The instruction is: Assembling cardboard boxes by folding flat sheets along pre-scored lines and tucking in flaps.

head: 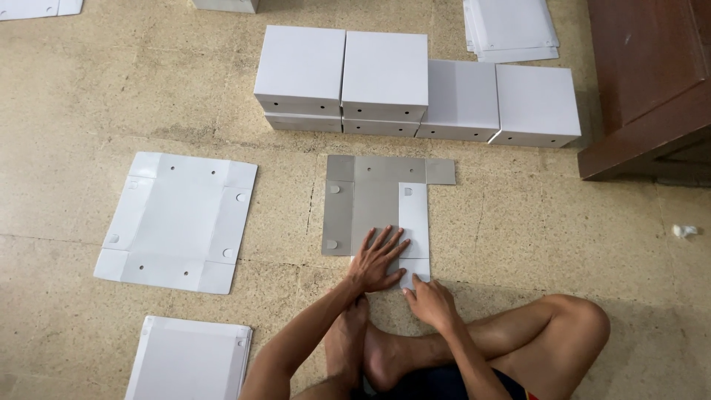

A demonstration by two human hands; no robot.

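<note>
Grey card blank [374,200] lies flat on the stone floor [518,237], just in front of my crossed legs, its grey inner face up. One side flap [413,222] on the right is folded over and shows white. I see my left hand [378,261] pressed flat on the near part of the blank, fingers spread wide and straight, gripping nothing. My right hand [429,300] sits just right of it at the near end of the white flap, fingers curled with the tips on the flap's edge; whether they pinch it or only press on it I cannot tell. The two hands are close together but apart.

Far of the blank, a row of finished white boxes [415,85] stands on the floor, the left ones stacked two high, the right ones single. To the left lies a second unfolded blank [178,221], white face up, creased, with small holes and round tabs, well apart from the hands. Near left, beside my forearm, is a pile of white sheets [189,359]. More flat sheets [511,30] lie at the far right, next to a dark wooden cabinet [644,81]. A small crumpled white scrap [684,230] rests on the floor at the right edge.
</note>
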